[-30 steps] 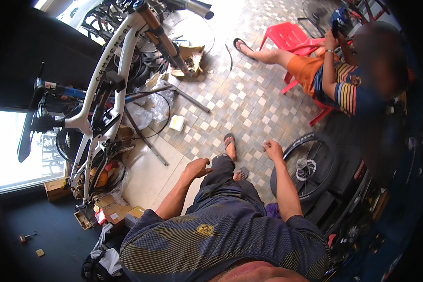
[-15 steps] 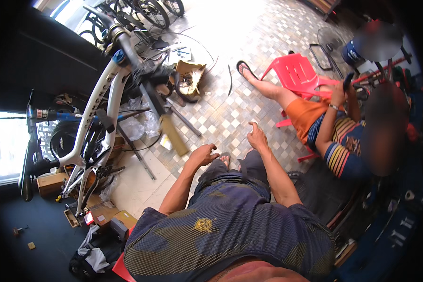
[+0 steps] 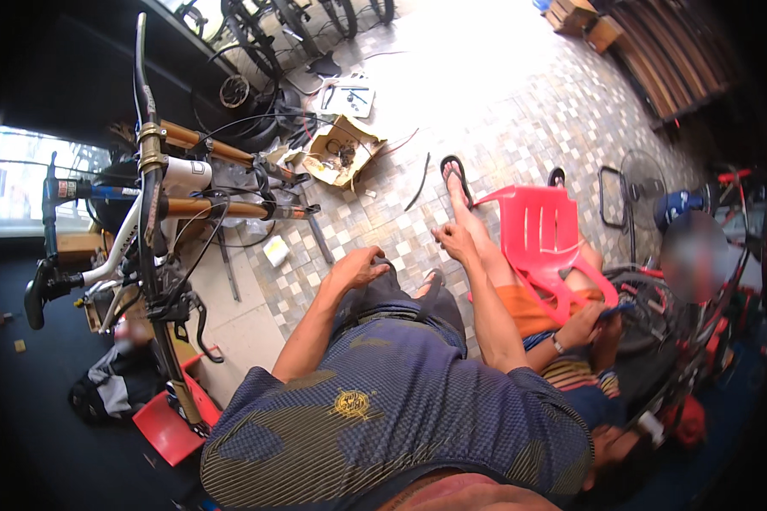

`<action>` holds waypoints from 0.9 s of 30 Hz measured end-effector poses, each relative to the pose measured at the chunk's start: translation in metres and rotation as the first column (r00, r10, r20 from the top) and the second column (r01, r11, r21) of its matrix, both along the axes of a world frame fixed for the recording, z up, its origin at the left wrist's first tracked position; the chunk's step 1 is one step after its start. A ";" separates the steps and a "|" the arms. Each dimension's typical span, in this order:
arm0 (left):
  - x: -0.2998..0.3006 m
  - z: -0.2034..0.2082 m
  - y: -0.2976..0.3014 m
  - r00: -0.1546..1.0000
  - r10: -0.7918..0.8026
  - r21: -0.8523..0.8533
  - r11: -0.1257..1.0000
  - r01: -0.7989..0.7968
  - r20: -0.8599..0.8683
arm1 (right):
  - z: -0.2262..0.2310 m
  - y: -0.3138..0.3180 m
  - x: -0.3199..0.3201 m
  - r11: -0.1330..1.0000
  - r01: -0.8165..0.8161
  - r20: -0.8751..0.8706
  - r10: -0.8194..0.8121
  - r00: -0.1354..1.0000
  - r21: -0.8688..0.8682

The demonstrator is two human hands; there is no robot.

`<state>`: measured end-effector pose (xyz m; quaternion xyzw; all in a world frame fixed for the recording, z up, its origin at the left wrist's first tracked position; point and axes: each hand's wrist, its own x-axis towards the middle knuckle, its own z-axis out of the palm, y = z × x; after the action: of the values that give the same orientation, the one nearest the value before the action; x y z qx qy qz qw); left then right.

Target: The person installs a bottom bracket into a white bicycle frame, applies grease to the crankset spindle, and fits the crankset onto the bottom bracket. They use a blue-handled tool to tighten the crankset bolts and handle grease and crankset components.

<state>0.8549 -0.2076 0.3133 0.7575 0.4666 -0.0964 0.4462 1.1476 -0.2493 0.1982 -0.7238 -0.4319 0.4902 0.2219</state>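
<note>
My left hand (image 3: 358, 266) hangs in front of my thigh with its fingers loosely bent and apart, holding nothing. Ahead and to its right, my right hand (image 3: 455, 242) is also empty, its fingers partly stretched. To my left stands a white bicycle frame (image 3: 121, 242), held up on a work stand whose blue and black clamp arm (image 3: 98, 189) reaches in from the side. Its gold-legged fork (image 3: 217, 208) points toward my left hand, without touching it. The dark handlebar (image 3: 150, 170) crosses the frame's front, with a brake lever (image 3: 203, 334) at its near end. No wheel sits in the fork.
A person sits on a red plastic chair (image 3: 537, 226) to my right, a phone (image 3: 615, 312) in hand. An open cardboard box (image 3: 343, 153) with small parts lies on the tiled floor, beside a black strip (image 3: 418, 182). Bicycles (image 3: 290, 25) line the back; a fan (image 3: 642, 187) stands right.
My view has shifted relative to the bicycle and the seated person. The handlebar and fork now appear turned, with the gold legs in view. My right hand's index finger is less extended.
</note>
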 end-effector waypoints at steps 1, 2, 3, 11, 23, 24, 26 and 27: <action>0.013 0.005 0.015 1.000 -0.024 0.046 0.999 0.023 0.003 | -0.001 0.021 0.013 0.995 0.000 0.011 -0.001 1.000 0.095; 0.026 0.010 0.028 1.000 -0.005 0.085 0.996 0.002 0.030 | -0.003 0.042 0.024 0.982 -0.001 0.020 -0.002 1.000 0.190; 0.037 0.015 0.045 0.997 0.006 0.038 0.999 -0.010 0.081 | -0.005 0.064 0.033 0.959 -0.002 0.026 -0.006 1.000 0.283; 0.114 0.068 0.225 0.826 0.238 -0.071 0.969 -0.235 0.511 | -0.007 0.245 0.032 0.984 -0.157 -0.035 0.160 0.986 0.086; 0.077 0.043 0.393 0.674 0.604 -0.359 0.796 -0.487 0.424 | -0.004 0.507 0.014 0.859 -0.510 0.155 0.509 0.847 -0.041; 0.076 0.042 0.400 0.647 0.640 -0.364 0.768 -0.526 0.415 | -0.008 0.534 0.009 0.822 -0.567 0.176 0.565 0.806 -0.041; 0.074 0.037 0.418 0.593 0.700 -0.362 0.714 -0.600 0.398 | -0.022 0.585 -0.005 0.745 -0.667 0.218 0.651 0.727 -0.002; 0.073 0.034 0.427 0.544 0.738 -0.378 0.673 -0.636 0.399 | -0.035 0.608 -0.011 0.693 -0.720 0.260 0.692 0.674 0.022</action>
<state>0.9275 0.2189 0.3476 0.4623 0.5757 0.2523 0.6255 1.1362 0.3589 0.1631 -0.5370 -0.7301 0.4225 0.0070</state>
